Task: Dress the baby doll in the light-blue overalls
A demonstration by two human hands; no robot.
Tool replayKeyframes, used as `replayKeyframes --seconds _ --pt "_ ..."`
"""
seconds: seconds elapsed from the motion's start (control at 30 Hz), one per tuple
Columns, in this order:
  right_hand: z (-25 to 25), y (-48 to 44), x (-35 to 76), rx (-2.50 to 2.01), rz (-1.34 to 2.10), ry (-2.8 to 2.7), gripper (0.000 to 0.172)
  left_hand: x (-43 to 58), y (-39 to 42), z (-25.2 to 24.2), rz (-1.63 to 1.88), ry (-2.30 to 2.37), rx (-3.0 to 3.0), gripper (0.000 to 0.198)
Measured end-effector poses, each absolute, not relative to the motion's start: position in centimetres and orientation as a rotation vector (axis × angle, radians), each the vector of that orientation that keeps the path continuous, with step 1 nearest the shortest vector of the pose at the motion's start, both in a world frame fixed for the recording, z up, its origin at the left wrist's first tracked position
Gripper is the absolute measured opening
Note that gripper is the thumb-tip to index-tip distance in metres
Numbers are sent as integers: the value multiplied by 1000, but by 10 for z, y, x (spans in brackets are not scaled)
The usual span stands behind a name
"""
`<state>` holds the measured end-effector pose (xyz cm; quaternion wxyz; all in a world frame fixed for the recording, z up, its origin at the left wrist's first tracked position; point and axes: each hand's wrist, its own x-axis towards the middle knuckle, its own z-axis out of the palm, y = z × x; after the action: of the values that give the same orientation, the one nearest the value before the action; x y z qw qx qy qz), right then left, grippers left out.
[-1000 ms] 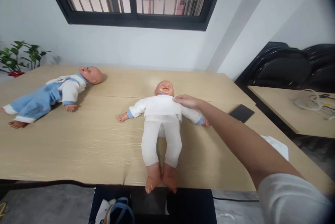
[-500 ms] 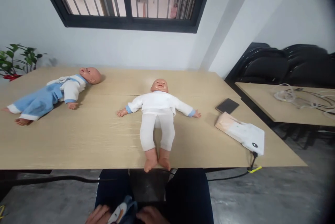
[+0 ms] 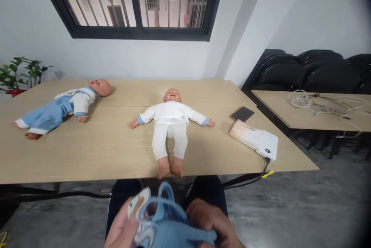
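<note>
Low in front of my lap, both hands hold a light-blue doll garment with thin looped straps and a white cartoon patch with an orange beak-like shape. My left hand pinches its patched edge between thumb and fingers. Gripping the ribbed right edge is my right hand, its fingers curled. The garment's lower part is cut off by the frame. Beyond it a baby doll in a white top and white trousers lies on its back, arms spread, bare feet at the table's near edge.
On the wooden table, a second doll in blue and white lies at left. A dark phone and a white cabled device lie at right. Black chairs and a side table with coiled cables stand beyond.
Both hands have risen from the bottom edge with the blue garment, which now shows much more of itself. The view has shifted a little to the right.
</note>
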<state>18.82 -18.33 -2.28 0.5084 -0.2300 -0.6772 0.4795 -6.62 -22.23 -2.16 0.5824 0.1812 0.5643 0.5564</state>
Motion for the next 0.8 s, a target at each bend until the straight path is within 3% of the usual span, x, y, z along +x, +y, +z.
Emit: replayKeyframes --seconds 0.07,0.17,0.23,0.3,0.4,0.43,0.5,0.6,0.8 --pt "21 -173 203 -556 975 -1723 25 -58 -206 -2 1412 1204 489 52" --pt "65 -161 219 -533 514 -2021 16 -56 -185 27 1600 997 883 24" --pt "76 -154 224 -529 244 -2136 14 -60 -173 41 1672 786 1290 9" --pt "75 -148 221 -612 221 -2177 15 -63 -161 49 1677 678 1620 2" --pt "61 -141 204 -774 704 -2051 47 -61 -146 51 1593 823 1760 6" --pt "55 -139 196 -814 892 -1955 50 -59 -142 51 1552 901 1729 2" --pt "43 -136 182 -885 1092 -1754 45 -56 -140 49 1447 1044 1610 12" --pt "35 -134 169 -954 1008 -1487 37 -60 -147 49 1263 1157 1340 25" --pt "51 -132 157 -876 895 -1109 20 -58 -167 30 1061 676 999 51"
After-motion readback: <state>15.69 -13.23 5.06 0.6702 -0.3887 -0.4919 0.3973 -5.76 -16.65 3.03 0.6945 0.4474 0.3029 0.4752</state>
